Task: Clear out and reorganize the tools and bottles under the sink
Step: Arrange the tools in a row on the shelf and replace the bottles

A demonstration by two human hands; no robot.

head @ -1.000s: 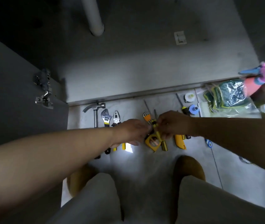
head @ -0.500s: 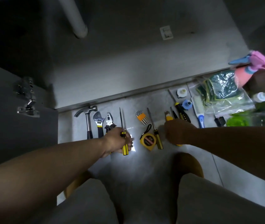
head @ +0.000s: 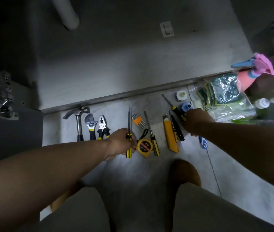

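a: left hand (head: 121,143)?
b: curled round a screwdriver (head: 129,124) by its handle, shaft pointing at the cabinet (head: 133,67) — tape measure (head: 143,147) just beside it.
a: right hand (head: 195,121)?
b: low over the floor (head: 149,168), by the knife (head: 169,133) and a black driver (head: 177,111); fingers hidden — can't tell its grip.
a: further back?
b: hammer (head: 78,118), wrench (head: 90,124), pliers (head: 102,127) in a row on the left; spray bottle (head: 250,76) far right.

Dim overall view: a pale pool of light falls on the floor (head: 129,168) just below the tape measure (head: 143,147), the cabinet interior (head: 7,30) sinks to black at upper left, and the frame edges bend and soften with wide-angle distortion
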